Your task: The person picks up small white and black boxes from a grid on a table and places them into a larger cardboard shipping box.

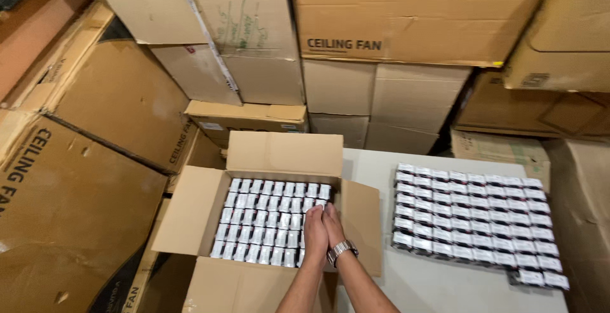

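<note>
Both hands — left hand point(313, 227) and right hand point(332, 223) — are being pressed together, fingers closed on a small white packet point(321, 204) at the right edge of the open carton point(190, 214), lower centre. The packet is being held just ahead of the fingertips, upright, equally near both; whether it is being gripped firmly cannot be told.

You are looking at black-and-white small packs point(270, 221) filling a plain brown carton point(190, 214), more black-and-white rows point(476, 221) lying on the pale grey bench point(375, 167).
</note>
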